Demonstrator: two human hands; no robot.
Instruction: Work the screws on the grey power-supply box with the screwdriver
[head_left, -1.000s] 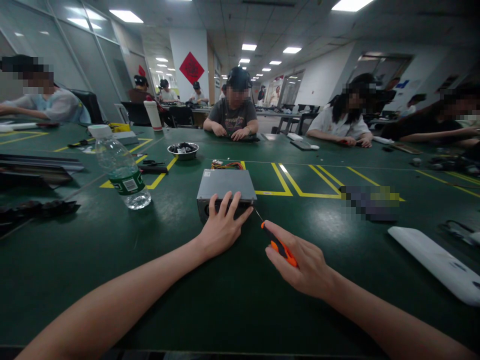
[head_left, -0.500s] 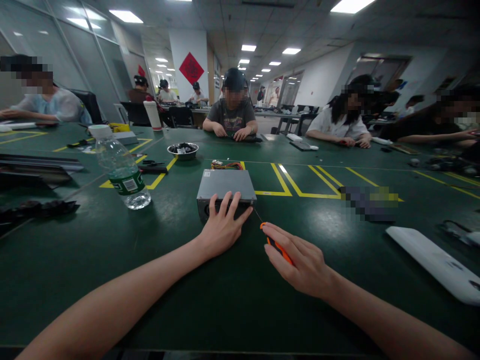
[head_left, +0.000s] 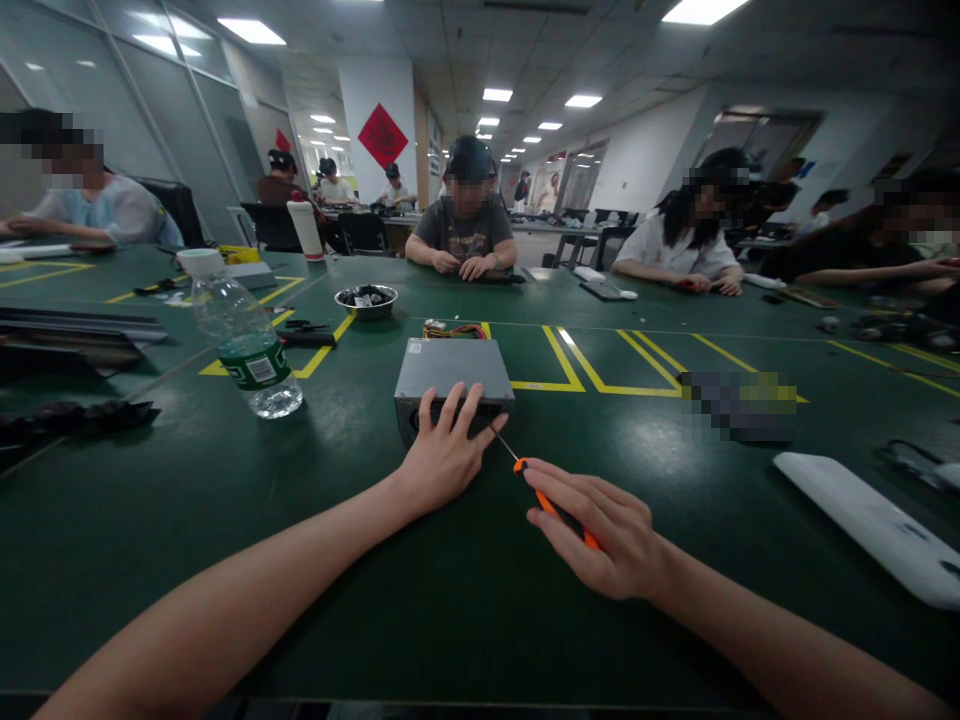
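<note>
A grey computer power supply (head_left: 453, 368) sits on the green table in front of me, a bundle of coloured cables behind it. My left hand (head_left: 444, 450) lies over its near edge, fingers spread across the top and front. In my right hand (head_left: 600, 520) is an orange-and-black screwdriver (head_left: 551, 503), gripped by its handle between thumb and fingers. Its thin shaft points up and left to the lower right of the power supply's near face, beside my left hand's fingertips. Whether the tip touches a screw is too small to tell.
Left of the power supply stands a clear water bottle (head_left: 259, 365); farther back is a metal bowl (head_left: 366, 301) of small dark parts. A white case-like object (head_left: 862, 520) lies at right. Yellow tape (head_left: 547, 386) marks the table (head_left: 420, 620). Several people sit around it.
The screwdriver has shifted slightly left and down, its tip moving from the power supply's right corner to its near face. My left hand stays in place.
</note>
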